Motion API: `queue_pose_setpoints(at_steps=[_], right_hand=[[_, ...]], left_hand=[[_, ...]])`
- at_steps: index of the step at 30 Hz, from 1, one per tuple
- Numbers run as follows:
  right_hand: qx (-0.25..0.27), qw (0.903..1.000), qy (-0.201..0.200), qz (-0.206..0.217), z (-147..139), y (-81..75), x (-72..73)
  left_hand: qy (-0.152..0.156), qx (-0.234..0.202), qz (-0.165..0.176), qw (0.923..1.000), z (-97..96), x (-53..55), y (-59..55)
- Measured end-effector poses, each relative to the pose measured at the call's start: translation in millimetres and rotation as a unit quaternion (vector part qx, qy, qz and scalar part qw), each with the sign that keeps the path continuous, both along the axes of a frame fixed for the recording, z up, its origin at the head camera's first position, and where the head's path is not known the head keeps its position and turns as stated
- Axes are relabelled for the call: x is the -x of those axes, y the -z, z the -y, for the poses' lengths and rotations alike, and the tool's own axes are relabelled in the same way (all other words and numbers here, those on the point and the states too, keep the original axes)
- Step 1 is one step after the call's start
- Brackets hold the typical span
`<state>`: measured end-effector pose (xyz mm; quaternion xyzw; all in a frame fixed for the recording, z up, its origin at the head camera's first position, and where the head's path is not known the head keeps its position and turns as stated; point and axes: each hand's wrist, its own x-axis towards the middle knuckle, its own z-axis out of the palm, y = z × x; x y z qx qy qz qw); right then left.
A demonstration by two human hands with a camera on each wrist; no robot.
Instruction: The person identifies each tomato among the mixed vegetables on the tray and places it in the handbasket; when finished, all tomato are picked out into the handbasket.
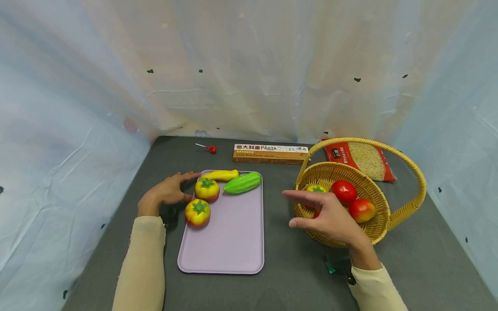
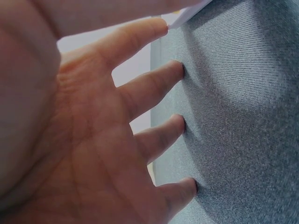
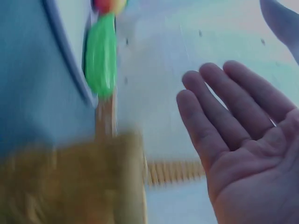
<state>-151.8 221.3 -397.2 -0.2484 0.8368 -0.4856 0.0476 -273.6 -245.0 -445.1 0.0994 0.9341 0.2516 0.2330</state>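
Note:
My left hand (image 1: pixel 167 192) is at the left edge of a lilac tray (image 1: pixel 233 237), fingers spread. In the left wrist view its fingertips (image 2: pixel 175 70) meet the grey tabletop. Beside it on the tray sit two round yellow-and-red fruits with green leafy tops, one farther back (image 1: pixel 207 191), one nearer (image 1: pixel 197 216). Behind them lie a long yellow vegetable (image 1: pixel 223 175) and a ridged green one (image 1: pixel 243 183). My right hand (image 1: pixel 327 216), fingers straight and holding nothing, hovers over the left side of a wicker basket (image 1: pixel 330 170), partly hiding the fruit inside.
In the basket are a red fruit (image 1: pixel 344 191), a red-yellow one (image 1: pixel 362 210) and a leafy-topped one (image 1: pixel 316 188). Its tall handle (image 1: pixel 412 207) arches rightward. Behind stand a pasta box (image 1: pixel 270 154), a red-edged bag (image 1: pixel 365 160) and a lollipop (image 1: pixel 212 149).

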Motion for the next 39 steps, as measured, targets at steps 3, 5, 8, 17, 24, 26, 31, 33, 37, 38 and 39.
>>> queue_pose_setpoints(at_steps=[3, 5, 8, 17, 24, 26, 31, 33, 37, 38, 39], right_hand=[[0.028, 0.9989, -0.035, 0.016, 28.9, 2.3, 8.1], [0.043, 0.9971, -0.058, 0.025, 47.8, 5.1, 14.2], [0.061, 0.9931, -0.091, 0.042, 73.5, 11.0, 24.0], [0.044, 0.9879, -0.136, 0.061, 136.4, 38.7, 48.2], [-0.01, 0.988, -0.14, 0.065, 170.7, 57.9, 58.0], [-0.024, 0.9883, -0.139, 0.058, 178.1, 59.4, 59.8], [-0.052, 0.9882, -0.141, 0.033, 194.2, 59.8, 63.5], [-0.058, 0.9881, -0.14, 0.025, 199.1, 60.4, 64.4], [-0.064, 0.9882, -0.137, 0.024, 207.0, 63.0, 65.4], [-0.063, 0.9885, -0.134, 0.027, 208.7, 63.7, 65.6], [-0.06, 0.9887, -0.133, 0.032, 210.2, 64.1, 65.6]], left_hand=[[0.001, -0.001, -0.001, 1.0, 0.5, 0.0, 0.2], [0.002, -0.002, -0.003, 1.0, 0.6, -0.1, 0.6], [0.004, -0.002, -0.005, 1.0, 0.0, -0.4, 1.1], [-0.006, 0.004, -0.003, 1.0, -2.7, 0.3, 0.8], [0.008, 0.001, -0.01, 0.9999, -0.7, 0.5, 0.3], [0.009, -0.001, -0.012, 0.9999, -0.3, 0.5, 0.5], [0.011, -0.003, -0.018, 0.9998, 0.0, -0.4, 0.6], [0.011, -0.005, -0.02, 0.9997, 0.4, -1.0, 0.2], [0.01, -0.009, -0.023, 0.9996, 1.2, -2.2, -0.5], [0.01, -0.009, -0.024, 0.9996, 1.3, -2.3, -0.7], [0.011, -0.009, -0.025, 0.9996, 1.7, -2.5, -0.9]])
